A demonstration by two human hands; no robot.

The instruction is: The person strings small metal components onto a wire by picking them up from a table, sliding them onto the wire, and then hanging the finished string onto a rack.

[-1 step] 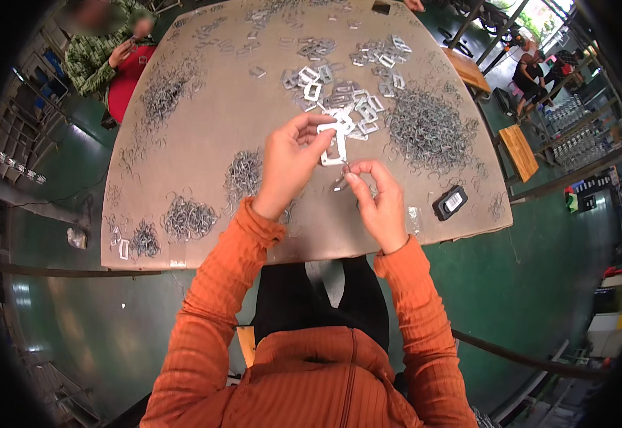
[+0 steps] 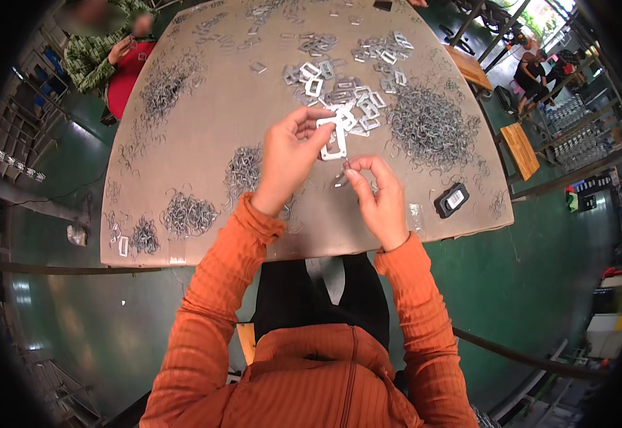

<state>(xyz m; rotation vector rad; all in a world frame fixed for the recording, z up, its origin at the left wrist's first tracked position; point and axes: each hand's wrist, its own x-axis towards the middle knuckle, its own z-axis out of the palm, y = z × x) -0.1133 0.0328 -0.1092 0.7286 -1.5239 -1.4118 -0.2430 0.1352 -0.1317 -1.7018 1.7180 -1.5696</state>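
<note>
My left hand (image 2: pixel 293 150) is closed, thumb and fingers pinching a pale rectangular metal frame (image 2: pixel 342 145) by its upper left side. The frame is tilted above the table and has an open middle. Just under its lower right corner, my right hand (image 2: pixel 378 192) pinches a small metal piece (image 2: pixel 345 170) between thumb and forefinger. Fingers partly hide this piece, and I cannot tell whether it touches the frame. Beyond my left fingertips lies a heap of similar metal frames (image 2: pixel 368 107).
Dark metal hooks form a large heap (image 2: pixel 432 128) at the right and smaller ones (image 2: pixel 189 216) at the left. A black box-shaped object (image 2: pixel 452 200) lies near the table's (image 2: pixel 211 128) right front. Another person (image 2: pixel 100 53) sits at the far left, holding a small piece.
Both hands, with the frame and the small metal piece, have shifted slightly farther from my body. The grips look the same.
</note>
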